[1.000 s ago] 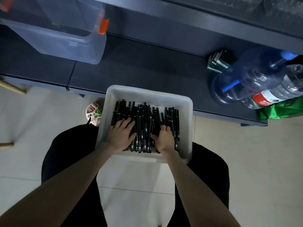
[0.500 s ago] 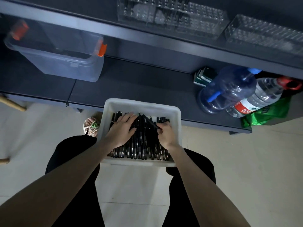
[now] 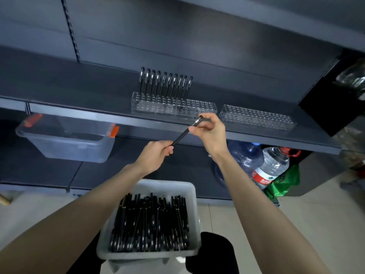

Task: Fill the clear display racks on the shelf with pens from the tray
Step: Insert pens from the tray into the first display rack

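Observation:
A black pen [image 3: 182, 135] hangs slanted in the air between both hands. My left hand [image 3: 156, 155] grips its lower end and my right hand [image 3: 209, 131] pinches its upper end near the silver tip. Just behind, on the dark shelf [image 3: 59, 89], stands a clear display rack [image 3: 173, 107] with a back row of several black pens [image 3: 166, 84] upright in it. A second clear rack [image 3: 256, 118] to its right holds nothing. Below, on my lap, a white tray [image 3: 167, 185] carries a heap of black pens [image 3: 152, 224].
A clear storage bin [image 3: 67, 141] with orange clips sits on the lower shelf at left. Large water bottles [image 3: 272, 165] and a green bag [image 3: 284, 182] stand at lower right. A black box [image 3: 331, 99] sits at the right end of the shelf.
Both hands left the tray and rose to shelf height with one pen held between them. The view tilted up, bringing the racks into sight.

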The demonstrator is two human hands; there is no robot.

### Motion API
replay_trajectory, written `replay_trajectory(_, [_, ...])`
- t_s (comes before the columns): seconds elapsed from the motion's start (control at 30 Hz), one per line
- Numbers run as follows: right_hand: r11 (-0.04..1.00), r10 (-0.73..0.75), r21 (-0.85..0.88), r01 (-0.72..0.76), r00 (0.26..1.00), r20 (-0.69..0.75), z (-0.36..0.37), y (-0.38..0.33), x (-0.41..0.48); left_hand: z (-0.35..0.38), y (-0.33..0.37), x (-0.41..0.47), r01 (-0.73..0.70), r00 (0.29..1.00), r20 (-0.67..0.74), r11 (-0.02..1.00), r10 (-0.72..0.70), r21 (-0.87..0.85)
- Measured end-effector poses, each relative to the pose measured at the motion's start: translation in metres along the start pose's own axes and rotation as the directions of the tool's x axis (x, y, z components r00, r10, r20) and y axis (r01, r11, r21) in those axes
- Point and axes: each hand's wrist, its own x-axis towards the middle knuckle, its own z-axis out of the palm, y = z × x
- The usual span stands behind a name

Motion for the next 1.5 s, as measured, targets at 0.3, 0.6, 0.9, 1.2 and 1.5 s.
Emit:
replay_trajectory(0.3, [0.984,-0.173,0.027,0.175,0.982,-0.080,-0.013,-0.054,0.055,-0.037,0.043,0.066,-0.030,1.000,0.007,0.998,0.031,-0.054])
replay_trajectory(0.6, [0.927,-0.336,-0.238,0.289,0.923,-0.189,-0.013,-0.056,0.115,-0.039,0.008,0.105,-0.012,0.993,-0.093,0.830,0.076,0.557])
replay_trajectory(0.9, [0.887,-0.383,-0.333,0.319,0.912,-0.147,0.001,-0.033,0.150,-0.027,-0.024,0.111,-0.069,0.956,-0.160,0.720,0.245,0.691])
replay_trajectory(1.2, [0.843,-0.338,-0.455,0.287,0.941,-0.033,0.012,-0.008,0.153,-0.027,-0.024,0.109,-0.047,0.970,-0.129,0.683,0.204,0.729])
replay_trajectory(1.5, [0.782,-0.317,-0.550,0.293,0.947,0.053,0.016,-0.004,0.158,-0.028,-0.021,0.109,-0.044,0.973,-0.121,0.668,0.198,0.743])
